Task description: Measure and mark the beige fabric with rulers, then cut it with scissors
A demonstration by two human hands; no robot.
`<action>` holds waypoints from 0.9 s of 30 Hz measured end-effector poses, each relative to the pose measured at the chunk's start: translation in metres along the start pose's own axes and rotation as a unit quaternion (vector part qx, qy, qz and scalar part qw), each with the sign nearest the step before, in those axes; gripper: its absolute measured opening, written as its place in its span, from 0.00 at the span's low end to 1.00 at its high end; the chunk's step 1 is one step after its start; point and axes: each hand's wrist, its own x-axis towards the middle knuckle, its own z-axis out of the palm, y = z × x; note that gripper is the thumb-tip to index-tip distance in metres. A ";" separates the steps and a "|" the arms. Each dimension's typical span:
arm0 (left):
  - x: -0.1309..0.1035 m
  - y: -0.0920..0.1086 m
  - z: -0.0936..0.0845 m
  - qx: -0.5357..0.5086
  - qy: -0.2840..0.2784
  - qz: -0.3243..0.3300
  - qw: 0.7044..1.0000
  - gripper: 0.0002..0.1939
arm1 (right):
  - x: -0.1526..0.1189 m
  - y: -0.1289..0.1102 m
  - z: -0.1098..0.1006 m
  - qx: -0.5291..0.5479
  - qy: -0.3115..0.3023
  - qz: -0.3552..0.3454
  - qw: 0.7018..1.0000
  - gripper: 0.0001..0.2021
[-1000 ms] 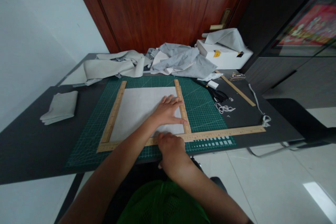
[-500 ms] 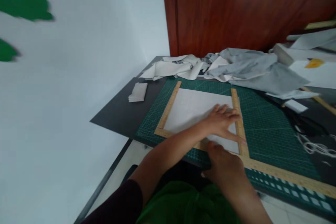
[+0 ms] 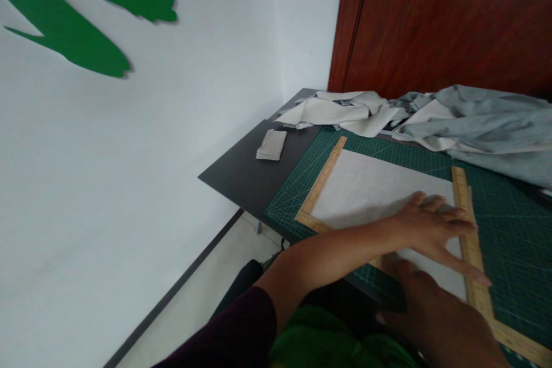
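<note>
The pale sheet (image 3: 366, 190) lies flat under the left hand (image 3: 433, 230) and stretches away to the left of its fingers. I judge that the laying out is done. The right-side ruler (image 3: 462, 184) is below the fingertips, the left-side ruler (image 3: 325, 175) is well left of them, and the near ruler (image 3: 310, 222) passes closer to the body; the far edge, beyond the fingers, has no ruler. I see no drawn line or cut on the visible part of the sheet, so only this arranging looks finished (how much remains after it, I cannot say from my place).

The left fingers are spread open and grip nothing. The right hand (image 3: 440, 310), just nearer than the left, is dark and blurred; I cannot tell whether its fingers close on the near ruler.

The left forearm (image 3: 345, 256) hides part of the sheet's near edge. Left of all the fingers, past the cutting mat (image 3: 293, 195), a folded cloth (image 3: 271, 145) lies on the desk (image 3: 241, 167). Beyond the fingers is a grey cloth heap (image 3: 483, 121), cut off by the right border.
</note>
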 end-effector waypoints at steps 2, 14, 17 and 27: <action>0.001 -0.001 0.003 -0.001 -0.002 0.000 1.000 0.53 | 0.000 0.005 0.003 0.005 0.007 -0.006 1.000 0.25; -0.006 0.003 -0.013 -0.018 -0.033 -0.026 0.999 0.51 | -0.015 -0.022 -0.022 -0.009 0.036 0.005 0.999 0.29; -0.004 0.001 -0.018 -0.039 -0.044 -0.033 0.998 0.51 | -0.020 -0.040 -0.043 -0.018 0.033 0.037 0.999 0.36; 0.021 -0.001 -0.026 -0.033 -0.083 -0.059 0.994 0.52 | -0.012 -0.047 -0.061 -0.016 0.017 0.057 0.998 0.44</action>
